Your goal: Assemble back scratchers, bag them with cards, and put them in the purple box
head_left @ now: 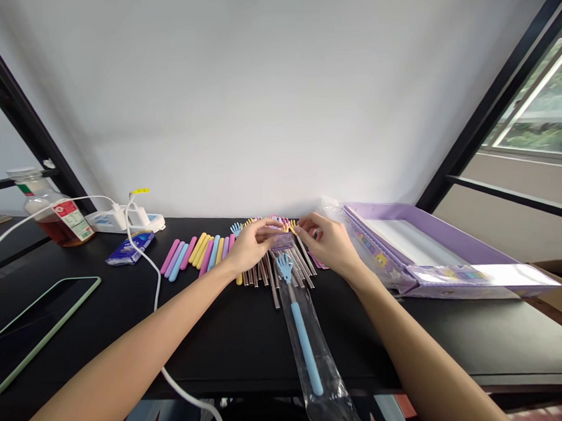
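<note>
A light-blue back scratcher (307, 345) with a hand-shaped head lies in a long clear plastic bag (327, 336). The bag's lower end hangs past the table's front edge. At its top is a purple printed header (283, 241), gripped by the fingers of my left hand (254, 243). Just right of the header, my right hand (326, 240) is closed, thumb and fingers pinched together; whatever they hold is too small to make out. Beneath and behind both hands spreads a pile of metal rods (275, 291) with coloured hand-shaped heads. Left of it, pink, yellow, blue and purple handles (179, 262) lie in a row.
A purple box (377, 239) stands open at the right by the wall. On the left are a phone (33, 330), a blue packet (129, 247), a power strip (157, 222) and a bottle (57, 213) of brown liquid. A white cable (157, 292) crosses the table.
</note>
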`<state>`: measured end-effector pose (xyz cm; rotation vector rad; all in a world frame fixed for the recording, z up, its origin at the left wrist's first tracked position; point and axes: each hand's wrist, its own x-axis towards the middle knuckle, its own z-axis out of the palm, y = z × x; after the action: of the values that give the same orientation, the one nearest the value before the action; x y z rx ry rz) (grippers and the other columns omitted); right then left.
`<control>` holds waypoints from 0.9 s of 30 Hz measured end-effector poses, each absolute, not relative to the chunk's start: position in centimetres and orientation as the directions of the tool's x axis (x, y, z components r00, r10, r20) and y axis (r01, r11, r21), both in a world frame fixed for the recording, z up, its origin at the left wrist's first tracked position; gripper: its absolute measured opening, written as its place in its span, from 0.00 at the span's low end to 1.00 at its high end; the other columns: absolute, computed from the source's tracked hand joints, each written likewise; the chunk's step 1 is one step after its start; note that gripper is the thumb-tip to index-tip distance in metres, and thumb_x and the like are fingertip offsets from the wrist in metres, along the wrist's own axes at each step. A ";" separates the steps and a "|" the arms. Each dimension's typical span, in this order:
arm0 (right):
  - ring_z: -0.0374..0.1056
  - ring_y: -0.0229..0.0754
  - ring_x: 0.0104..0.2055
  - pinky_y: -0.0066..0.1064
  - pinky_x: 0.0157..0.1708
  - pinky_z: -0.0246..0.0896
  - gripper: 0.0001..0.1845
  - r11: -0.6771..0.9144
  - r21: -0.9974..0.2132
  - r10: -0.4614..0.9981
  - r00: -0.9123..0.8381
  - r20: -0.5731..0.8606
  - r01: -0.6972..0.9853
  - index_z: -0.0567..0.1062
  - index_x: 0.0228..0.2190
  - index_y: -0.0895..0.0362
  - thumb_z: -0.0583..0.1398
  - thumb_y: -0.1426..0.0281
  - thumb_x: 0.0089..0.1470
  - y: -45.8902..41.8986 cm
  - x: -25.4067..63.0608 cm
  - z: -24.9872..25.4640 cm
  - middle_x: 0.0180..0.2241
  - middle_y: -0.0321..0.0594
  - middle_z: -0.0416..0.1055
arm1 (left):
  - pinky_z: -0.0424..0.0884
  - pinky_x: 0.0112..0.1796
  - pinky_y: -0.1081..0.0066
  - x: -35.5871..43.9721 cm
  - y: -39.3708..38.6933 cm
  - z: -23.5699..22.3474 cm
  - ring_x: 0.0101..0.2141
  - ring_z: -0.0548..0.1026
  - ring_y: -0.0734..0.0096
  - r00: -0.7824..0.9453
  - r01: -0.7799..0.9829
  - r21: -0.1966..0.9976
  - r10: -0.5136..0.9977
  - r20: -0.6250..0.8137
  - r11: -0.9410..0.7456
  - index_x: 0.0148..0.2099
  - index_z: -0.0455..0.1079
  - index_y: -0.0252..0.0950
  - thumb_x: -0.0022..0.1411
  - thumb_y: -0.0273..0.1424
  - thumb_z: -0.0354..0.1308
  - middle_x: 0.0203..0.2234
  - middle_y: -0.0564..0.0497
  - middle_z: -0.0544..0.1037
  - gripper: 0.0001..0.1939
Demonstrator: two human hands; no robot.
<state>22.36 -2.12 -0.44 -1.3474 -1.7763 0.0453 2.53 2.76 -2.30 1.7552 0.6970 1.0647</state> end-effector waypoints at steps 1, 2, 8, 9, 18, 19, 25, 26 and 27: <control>0.69 0.40 0.30 0.31 0.33 0.60 0.10 0.390 -0.519 0.822 -0.033 0.568 0.761 0.76 0.35 0.55 0.60 0.61 0.59 -2.1 22.4 -0.6 0.29 0.38 0.76 | 0.75 0.47 0.66 2.5 2.8 -2.4 0.46 0.80 0.61 0.461 0.003 0.918 0.815 0.351 -0.397 0.49 0.73 0.36 0.60 0.32 0.66 0.44 0.44 0.82 0.15; 0.69 0.40 0.29 0.31 0.32 0.60 0.12 0.368 -0.535 0.851 -0.043 0.523 0.761 0.77 0.35 0.55 0.61 0.60 0.58 -2.1 22.4 -0.7 0.28 0.37 0.76 | 0.76 0.46 0.66 2.4 2.9 -2.5 0.45 0.81 0.61 0.454 0.003 0.920 0.820 0.349 -0.393 0.49 0.73 0.36 0.60 0.30 0.66 0.43 0.44 0.82 0.14; 0.62 0.38 0.23 0.31 0.26 0.53 0.17 0.241 -0.586 0.962 -0.110 0.251 0.773 0.78 0.24 0.56 0.67 0.54 0.49 -2.3 22.3 -0.6 0.19 0.35 0.71 | 0.77 0.48 0.64 2.3 3.1 -2.8 0.46 0.81 0.61 0.388 0.012 0.904 0.835 0.390 -0.428 0.46 0.74 0.36 0.58 0.29 0.67 0.42 0.45 0.82 0.13; 0.61 0.37 0.23 0.31 0.26 0.53 0.17 0.232 -0.589 0.967 -0.119 0.226 0.774 0.78 0.23 0.56 0.68 0.55 0.48 -2.3 22.3 -0.5 0.19 0.35 0.70 | 0.77 0.48 0.64 2.3 3.1 -2.8 0.46 0.81 0.61 0.376 -0.001 0.906 0.839 0.392 -0.423 0.46 0.74 0.36 0.58 0.29 0.67 0.41 0.46 0.82 0.13; 0.53 0.34 0.23 0.31 0.24 0.47 0.19 0.203 -0.824 0.965 -0.251 0.076 0.529 0.77 0.27 0.58 0.70 0.55 0.46 -2.5 22.5 -0.1 0.19 0.32 0.65 | 0.77 0.49 0.63 2.5 3.1 -2.8 0.46 0.80 0.62 0.315 -0.084 0.897 0.842 0.437 -0.434 0.42 0.74 0.35 0.55 0.34 0.69 0.41 0.45 0.81 0.13; 0.49 0.32 0.21 0.31 0.23 0.44 0.20 0.175 -0.848 0.963 -0.264 0.044 0.500 0.76 0.27 0.58 0.70 0.55 0.44 -2.6 22.5 0.0 0.17 0.30 0.61 | 0.77 0.48 0.63 2.5 3.1 -2.8 0.46 0.80 0.61 0.308 -0.088 0.899 0.846 0.435 -0.430 0.41 0.74 0.35 0.55 0.35 0.70 0.41 0.45 0.81 0.14; 0.48 0.30 0.20 0.29 0.20 0.40 0.23 0.160 -0.909 0.972 -0.220 0.077 0.386 0.73 0.29 0.59 0.72 0.55 0.41 -3.0 22.1 0.6 0.17 0.28 0.61 | 0.79 0.43 0.65 2.5 2.6 -2.4 0.42 0.81 0.63 0.362 -0.124 0.936 0.863 0.352 -0.329 0.53 0.69 0.38 0.55 0.39 0.71 0.48 0.43 0.79 0.26; 0.48 0.30 0.19 0.29 0.19 0.40 0.24 0.180 -0.915 0.972 -0.211 0.108 0.362 0.72 0.32 0.58 0.72 0.55 0.42 -3.0 22.0 0.6 0.18 0.28 0.63 | 0.79 0.42 0.66 2.5 2.4 -2.4 0.42 0.81 0.64 0.378 -0.111 0.942 0.863 0.335 -0.317 0.55 0.68 0.39 0.55 0.40 0.71 0.51 0.42 0.77 0.28; 0.49 0.30 0.19 0.28 0.19 0.41 0.25 0.196 -0.922 0.970 -0.202 0.133 0.333 0.70 0.35 0.57 0.72 0.55 0.43 -3.0 22.0 0.5 0.19 0.29 0.66 | 0.79 0.41 0.66 2.5 2.3 -2.3 0.40 0.81 0.65 0.381 -0.096 0.946 0.866 0.323 -0.310 0.56 0.67 0.40 0.55 0.40 0.71 0.53 0.42 0.75 0.30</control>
<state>21.95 -2.97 0.46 -1.2443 -1.6809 1.0156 2.45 2.25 -2.26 1.5827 0.7060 1.1393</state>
